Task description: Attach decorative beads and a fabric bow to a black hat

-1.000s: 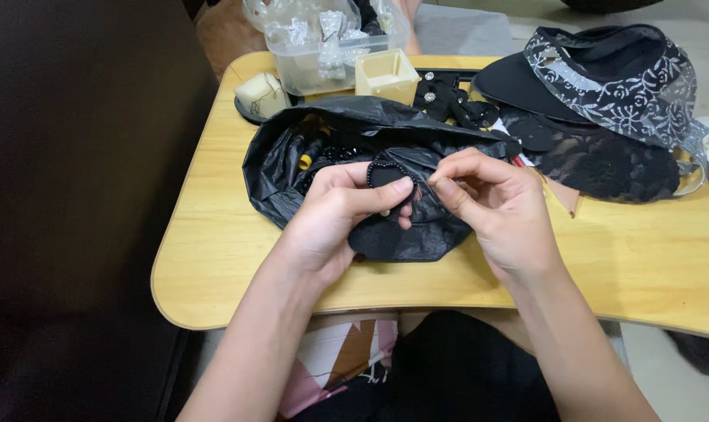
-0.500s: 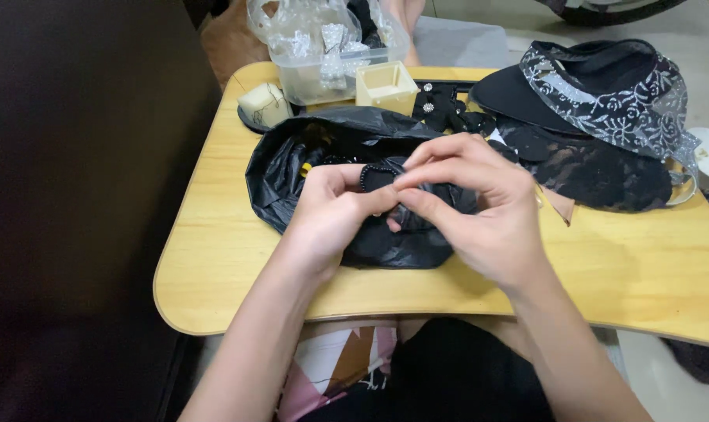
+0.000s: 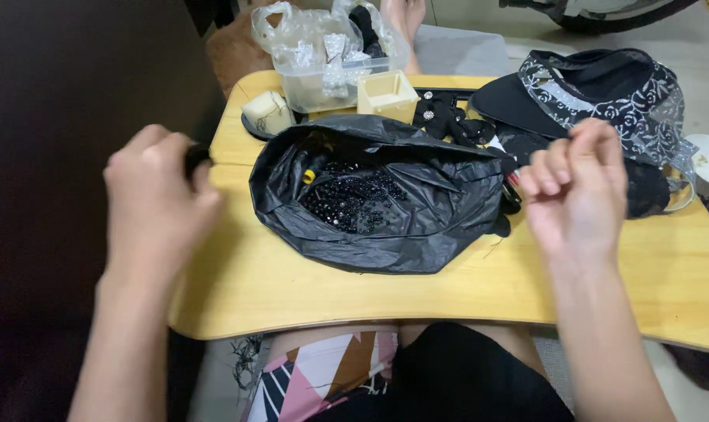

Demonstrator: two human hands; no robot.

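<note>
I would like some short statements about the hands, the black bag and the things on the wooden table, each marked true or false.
1. The black plastic bag lies open with small black beads inside. True.
2. Both hands rest on the bag. False: the left hand and the right hand are raised to either side of it, apart from it.
3. The left hand is closed around a small dark thing. True, though what it is cannot be told.
4. The clear container stands at the near edge of the table. False: it stands at the far edge, behind the bag.
5. A black visor with lace trim lies right of the bag. True.
</note>
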